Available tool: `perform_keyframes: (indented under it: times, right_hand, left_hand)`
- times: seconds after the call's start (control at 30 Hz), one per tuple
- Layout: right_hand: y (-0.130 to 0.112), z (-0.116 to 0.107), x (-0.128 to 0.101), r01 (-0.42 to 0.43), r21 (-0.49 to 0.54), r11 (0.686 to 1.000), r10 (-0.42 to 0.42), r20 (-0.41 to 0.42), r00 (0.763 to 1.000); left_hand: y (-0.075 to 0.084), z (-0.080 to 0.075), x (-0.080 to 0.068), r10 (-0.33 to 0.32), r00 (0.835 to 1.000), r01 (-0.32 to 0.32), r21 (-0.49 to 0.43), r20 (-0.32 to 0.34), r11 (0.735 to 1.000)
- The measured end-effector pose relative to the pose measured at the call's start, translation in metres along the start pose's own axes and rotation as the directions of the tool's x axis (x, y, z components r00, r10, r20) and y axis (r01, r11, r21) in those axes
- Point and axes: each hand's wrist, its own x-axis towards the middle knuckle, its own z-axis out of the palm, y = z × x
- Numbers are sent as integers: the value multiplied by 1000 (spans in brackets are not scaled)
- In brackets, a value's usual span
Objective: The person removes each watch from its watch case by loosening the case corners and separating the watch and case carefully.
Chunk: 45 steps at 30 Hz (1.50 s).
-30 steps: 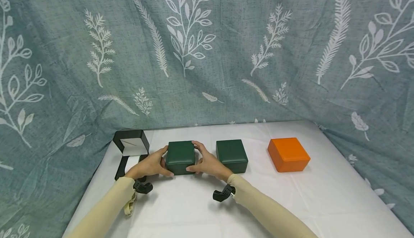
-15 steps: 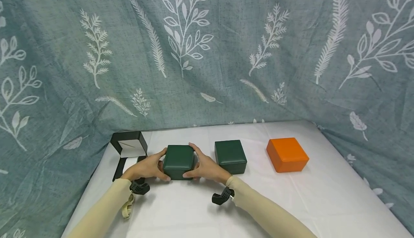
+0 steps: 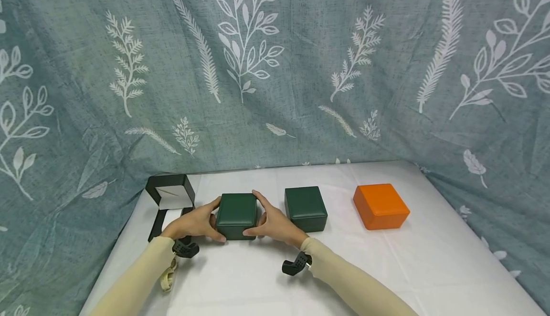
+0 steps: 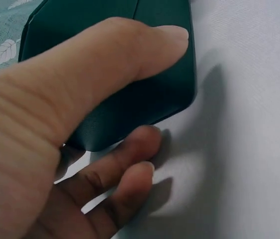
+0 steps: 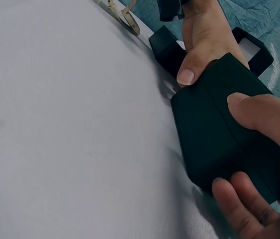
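A dark green lidded box (image 3: 237, 209), lid down, is held between both hands at the middle left of the white table. My left hand (image 3: 195, 223) grips its left side, thumb across the front face in the left wrist view, with other fingers lower down by the box's bottom edge. On the opposite side my right hand (image 3: 277, 223) grips it, index finger at the back corner and thumb on the front. Two fingers (image 5: 229, 199) of that hand show beneath the box in the right wrist view. Part of each hand's fingers is hidden behind the box.
Just behind my left hand stands a black box (image 3: 171, 188) with its lid up and a white lining. A second green box (image 3: 306, 202) and an orange box (image 3: 381, 204) sit to the right. A beige strap (image 3: 168, 276) lies below my left wrist.
Both hands have brought the green box slightly toward me and a little left, mostly in the first half second. Their grip looks the same, and the other boxes keep their places.
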Motion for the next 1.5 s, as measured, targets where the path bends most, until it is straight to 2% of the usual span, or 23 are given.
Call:
perform_keyframes:
  times: [0.2, 0.37, 0.57, 0.83, 1.0, 1.4, 1.5]
  right_hand:
    - [3, -2, 2, 20, -29, 999, -21, -21, 1000]
    - [5, -1, 3, 31, 21, 999, -30, -31, 999]
    - [4, -1, 5, 41, 96, 995, -38, -37, 999]
    - [3, 2, 7, 46, 216, 975, -32, -71, 997]
    - [5, 6, 10, 57, 244, 968, -29, -116, 993]
    - [1, 10, 10, 33, 252, 967, 9, -166, 986]
    - [-1, 10, 11, 21, 259, 966, 29, -185, 982]
  left_hand:
    - [0, 1, 0, 9, 999, -5, 85, -39, 996]
    - [1, 3, 0, 3, 996, 12, 157, -92, 988]
    - [4, 3, -2, -17, 995, 28, 113, -101, 993]
    - [5, 3, -2, -34, 993, 47, 112, -115, 993]
    - [4, 4, -3, -49, 992, 60, 90, -119, 994]
    - [3, 5, -4, -50, 992, 63, 110, -120, 992]
    - [3, 6, -3, -34, 991, 49, 123, -128, 991]
